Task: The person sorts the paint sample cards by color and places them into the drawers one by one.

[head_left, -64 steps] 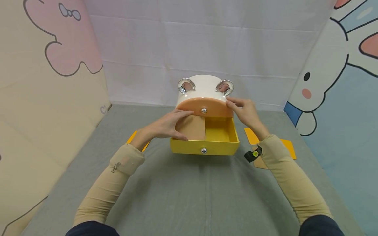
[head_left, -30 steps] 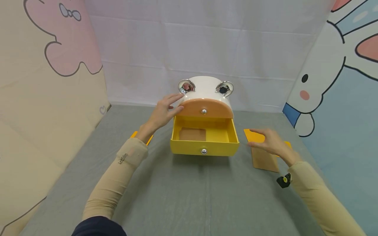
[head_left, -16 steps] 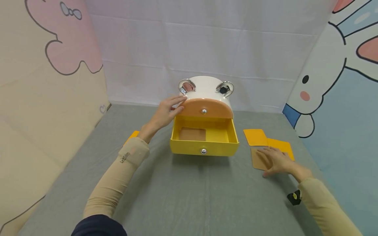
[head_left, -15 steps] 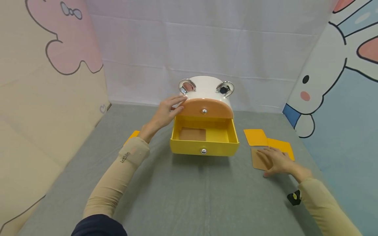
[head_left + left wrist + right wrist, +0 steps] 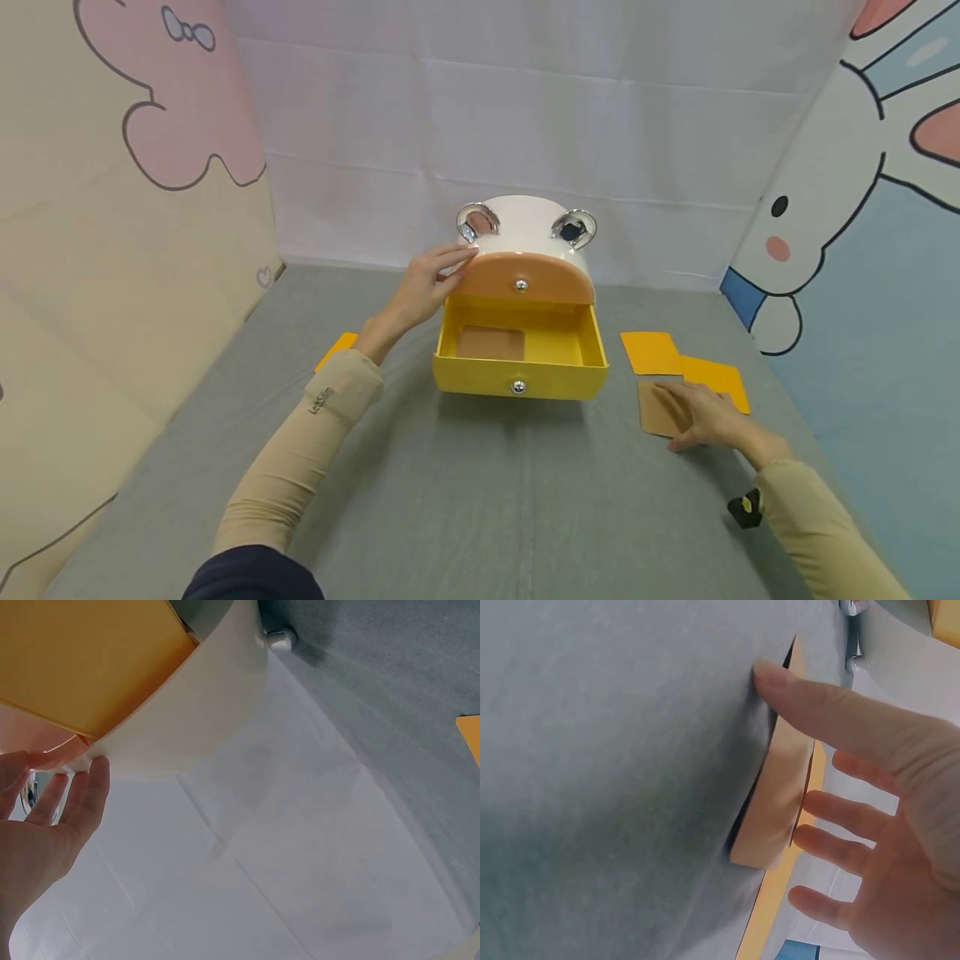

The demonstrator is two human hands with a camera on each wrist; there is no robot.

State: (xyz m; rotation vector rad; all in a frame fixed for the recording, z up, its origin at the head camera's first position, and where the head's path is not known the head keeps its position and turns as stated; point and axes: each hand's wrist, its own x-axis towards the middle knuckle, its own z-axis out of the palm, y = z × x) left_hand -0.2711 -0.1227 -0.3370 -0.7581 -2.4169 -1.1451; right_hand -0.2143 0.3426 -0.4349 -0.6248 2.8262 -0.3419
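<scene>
A white bear-eared drawer box stands at the back, its orange upper drawer closed and its yellow lower drawer pulled out. Inside the yellow drawer, on the left, lies a brown card. My left hand rests its fairly straight fingers and thumb on the box's upper left corner. To the right, my right hand spans another brown card, partly covering it. In the right wrist view, my thumb is at the near edge of that slightly bowed card, with fingertips along the far edge.
Two orange cards, one behind the brown card and one partly under my right hand's far side, lie on the grey cloth. Another orange card is partly hidden by my left forearm. White and printed cloth walls surround the table.
My right hand has left the drawer box and moved right and down to the brown card. My left hand has gone from the brown card in the drawer up to the box's corner.
</scene>
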